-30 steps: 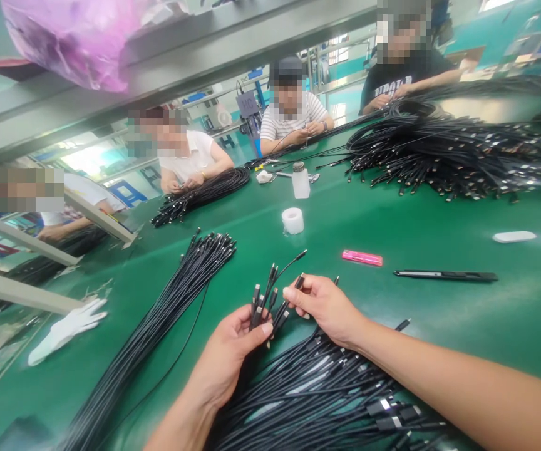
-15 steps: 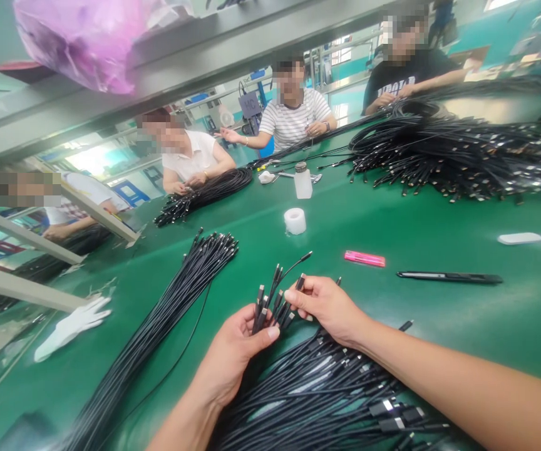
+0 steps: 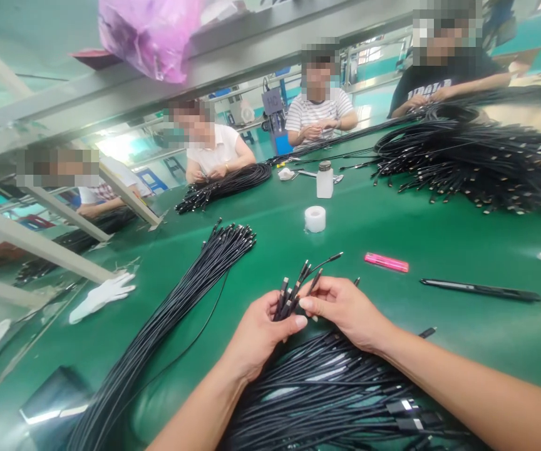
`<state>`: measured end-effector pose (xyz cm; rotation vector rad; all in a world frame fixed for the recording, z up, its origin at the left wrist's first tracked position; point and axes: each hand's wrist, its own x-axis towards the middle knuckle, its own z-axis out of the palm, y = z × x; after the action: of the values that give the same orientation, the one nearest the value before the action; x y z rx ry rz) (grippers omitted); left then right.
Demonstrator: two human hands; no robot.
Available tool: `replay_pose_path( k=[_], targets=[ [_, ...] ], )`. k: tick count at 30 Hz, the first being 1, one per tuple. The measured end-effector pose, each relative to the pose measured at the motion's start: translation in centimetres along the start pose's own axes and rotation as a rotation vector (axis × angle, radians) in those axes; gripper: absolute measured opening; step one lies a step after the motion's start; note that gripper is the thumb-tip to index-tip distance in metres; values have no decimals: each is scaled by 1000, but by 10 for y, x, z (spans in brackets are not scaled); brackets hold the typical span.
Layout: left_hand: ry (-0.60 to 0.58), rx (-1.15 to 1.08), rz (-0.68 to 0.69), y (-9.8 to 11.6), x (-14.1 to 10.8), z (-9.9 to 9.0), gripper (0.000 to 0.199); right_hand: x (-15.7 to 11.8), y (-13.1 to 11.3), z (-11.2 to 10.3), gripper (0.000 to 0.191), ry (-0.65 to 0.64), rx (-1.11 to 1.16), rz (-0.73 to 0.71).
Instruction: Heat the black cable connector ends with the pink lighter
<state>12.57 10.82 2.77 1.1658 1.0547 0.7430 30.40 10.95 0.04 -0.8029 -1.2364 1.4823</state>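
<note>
Nearest, the left hand (image 3: 261, 335) and right hand (image 3: 345, 311) pinch a bunch of black cable plugs (image 3: 293, 299) between them, fingers (image 3: 327, 307) closed around it — plugs tilted, tips pointing up and away, to the right. Below lies a cable pile (image 3: 327, 394) on the green worktop (image 3: 486, 351); left, a long bundle (image 3: 181, 294); farther off, a tape roll (image 3: 315, 218) and a bottle (image 3: 325, 181) — with co-workers (image 3: 317, 113) beyond.
</note>
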Motion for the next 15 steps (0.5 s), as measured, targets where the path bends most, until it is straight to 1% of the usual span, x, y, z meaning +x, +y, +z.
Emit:
replay_pose_path(
  k=[2,4,6,8,9,11,13,15],
  targets=[
    [22,-37,2,0,1,-3,39,-2,4,-2,24,-20,-167,-62],
    [90,-75,26,3,2,-7,35,-5,6,-2,26,-52,-462,-138],
    [184,-81,52,6,3,-13,31,-10,7,0,28,-135,-763,-190],
    [236,-80,49,9,4,-17,29,-16,5,4,20,-244,-962,-206],
    [237,-83,40,11,5,-19,30,-18,4,6,17,-287,-1027,-204],
    [220,-95,29,13,7,-21,31,-23,2,10,20,-322,-1109,-197],
    [204,-97,33,14,9,-23,34,-26,1,11,19,-305,-1149,-205],
    [195,-89,51,14,10,-24,35,-27,3,11,21,-269,-1165,-242]
  ],
)
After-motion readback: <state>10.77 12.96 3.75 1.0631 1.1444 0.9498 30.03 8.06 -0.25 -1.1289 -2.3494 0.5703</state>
